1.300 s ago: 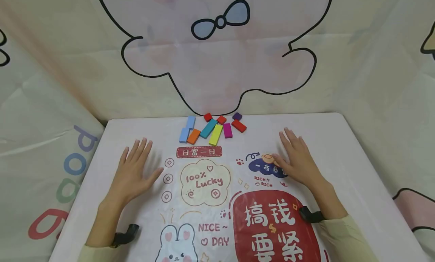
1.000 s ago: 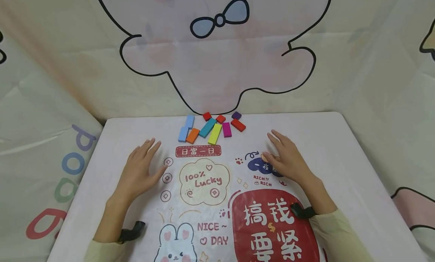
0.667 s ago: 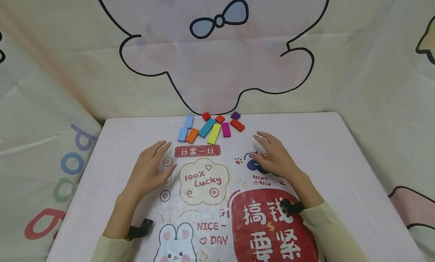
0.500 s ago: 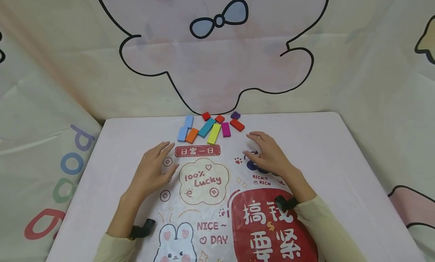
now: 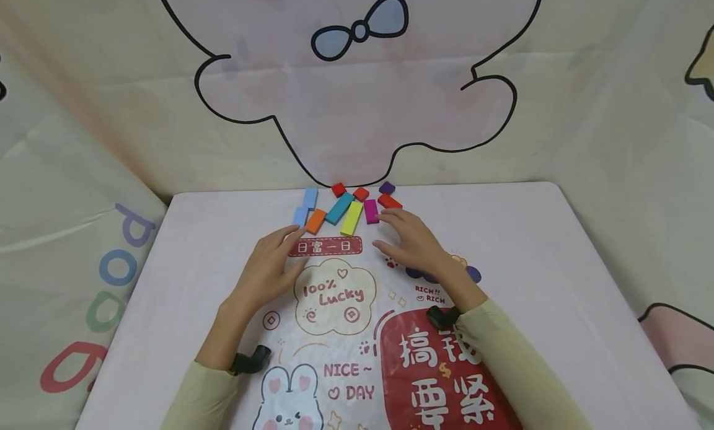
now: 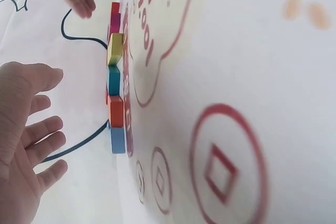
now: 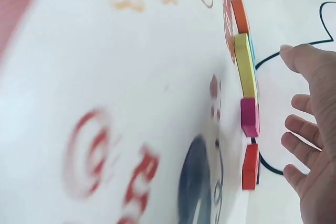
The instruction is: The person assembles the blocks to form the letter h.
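Note:
My left hand [image 5: 269, 266], fingers loosely bent, hovers near the light blue blocks [image 5: 310, 198] and the orange block [image 5: 315, 222], holding nothing. On the other side my right hand [image 5: 411, 239] has its fingertips close by the magenta block [image 5: 371, 211] and the long red block [image 5: 389, 201], and it too is without a load. Between the hands lie a teal block [image 5: 339, 209] and a yellow-green block [image 5: 351, 219]. Two small red blocks [image 5: 338, 189] and a purple block [image 5: 387, 187] sit at the back. In the left wrist view a yellow block [image 6: 115, 49] stands out in the row.
The white table [image 5: 519, 232] carries a printed cover with a red patch [image 5: 446, 380] and a rabbit [image 5: 290, 399]. Right behind the blocks rises a cloth backdrop [image 5: 357, 108] with a cartoon outline. A black wrist camera [image 5: 252, 360] sits on the left wrist.
Both hands have moved inward and forward, toward the blocks at the back of the table, their fingers bending from spread to relaxed. The blocks have stayed in place.

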`<state>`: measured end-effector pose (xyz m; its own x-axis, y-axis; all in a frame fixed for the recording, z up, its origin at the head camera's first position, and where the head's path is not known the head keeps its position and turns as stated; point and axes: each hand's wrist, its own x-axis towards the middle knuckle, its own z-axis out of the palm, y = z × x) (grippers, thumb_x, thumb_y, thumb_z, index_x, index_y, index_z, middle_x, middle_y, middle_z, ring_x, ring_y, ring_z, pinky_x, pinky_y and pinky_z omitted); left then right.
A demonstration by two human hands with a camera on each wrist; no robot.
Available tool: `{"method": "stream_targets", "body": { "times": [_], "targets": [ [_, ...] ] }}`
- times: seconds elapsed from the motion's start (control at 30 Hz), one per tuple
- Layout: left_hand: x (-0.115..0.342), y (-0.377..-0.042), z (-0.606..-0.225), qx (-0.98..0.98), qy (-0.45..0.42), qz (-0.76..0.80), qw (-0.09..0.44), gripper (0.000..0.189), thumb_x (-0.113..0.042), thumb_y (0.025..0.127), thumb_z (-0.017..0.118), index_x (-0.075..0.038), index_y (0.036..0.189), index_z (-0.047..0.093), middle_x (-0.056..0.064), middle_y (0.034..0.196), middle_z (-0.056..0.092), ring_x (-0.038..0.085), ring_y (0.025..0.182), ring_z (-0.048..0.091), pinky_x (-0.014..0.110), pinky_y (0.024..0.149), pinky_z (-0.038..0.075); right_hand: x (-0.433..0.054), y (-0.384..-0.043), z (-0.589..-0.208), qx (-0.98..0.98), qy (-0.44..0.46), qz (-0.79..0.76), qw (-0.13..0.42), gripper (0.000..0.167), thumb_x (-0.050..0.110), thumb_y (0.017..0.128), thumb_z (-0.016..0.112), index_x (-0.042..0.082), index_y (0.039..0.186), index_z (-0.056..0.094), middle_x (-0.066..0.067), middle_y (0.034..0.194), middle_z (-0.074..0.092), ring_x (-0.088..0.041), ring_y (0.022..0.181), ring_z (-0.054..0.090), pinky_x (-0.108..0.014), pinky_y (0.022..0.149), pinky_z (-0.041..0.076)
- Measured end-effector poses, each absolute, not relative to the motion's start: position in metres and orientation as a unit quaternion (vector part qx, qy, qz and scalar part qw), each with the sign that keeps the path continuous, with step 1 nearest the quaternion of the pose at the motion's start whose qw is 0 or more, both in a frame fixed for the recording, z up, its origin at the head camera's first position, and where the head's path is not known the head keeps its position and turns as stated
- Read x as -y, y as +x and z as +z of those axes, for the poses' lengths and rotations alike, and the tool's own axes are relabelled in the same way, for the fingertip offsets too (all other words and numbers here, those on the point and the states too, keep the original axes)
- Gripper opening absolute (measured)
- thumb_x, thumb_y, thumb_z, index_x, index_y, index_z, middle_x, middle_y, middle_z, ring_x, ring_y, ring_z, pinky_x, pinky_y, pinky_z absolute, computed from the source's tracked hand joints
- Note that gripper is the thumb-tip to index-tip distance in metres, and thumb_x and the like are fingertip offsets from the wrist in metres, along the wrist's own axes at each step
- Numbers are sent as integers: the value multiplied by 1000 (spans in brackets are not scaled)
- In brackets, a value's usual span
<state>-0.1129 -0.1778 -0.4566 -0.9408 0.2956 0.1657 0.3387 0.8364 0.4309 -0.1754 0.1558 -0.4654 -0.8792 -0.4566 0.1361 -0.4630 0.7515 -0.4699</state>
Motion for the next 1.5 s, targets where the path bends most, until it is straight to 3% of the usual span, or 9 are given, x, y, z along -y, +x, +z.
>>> {"method": "stream_targets", "body": {
  "times": [0.4,0.8,0.97,1.2,1.5],
  "targets": [
    [153,-166,-449,956,-206,-209,9,60,-28,101,68,-12,157,51,12,159,53,36,147,51,57,126,40,-125,-198,-462,937,243,247,-44,74,44,94,78,12,155,53,-10,164,49,-30,156,41,-55,127,39],
    [128,-212,-457,952,-234,-192,-47,58,-23,101,64,-9,156,51,14,157,54,34,148,51,58,125,41,-104,-218,-470,936,269,220,-59,78,50,93,77,9,155,53,-12,163,50,-31,153,45,-50,129,38],
    [120,-224,-459,956,-222,-182,-59,59,-30,103,65,-12,157,50,14,155,56,35,144,54,60,123,40,-98,-222,-476,938,270,207,-62,81,54,92,77,11,157,51,-11,164,47,-31,154,43,-51,131,35],
    [110,-231,-462,960,-199,-188,-61,58,-33,103,64,-12,156,51,16,154,58,37,144,54,63,123,38,-95,-223,-479,943,269,191,-48,81,56,93,75,11,156,52,-12,163,47,-31,155,40,-50,137,20],
    [102,-238,-470,970,-170,-168,-52,52,-34,105,62,-8,150,57,15,148,64,34,140,59,62,121,41,-93,-224,-482,948,259,178,-48,80,54,94,74,10,157,50,-10,164,48,-29,158,37,-53,137,18]
  ]
}}
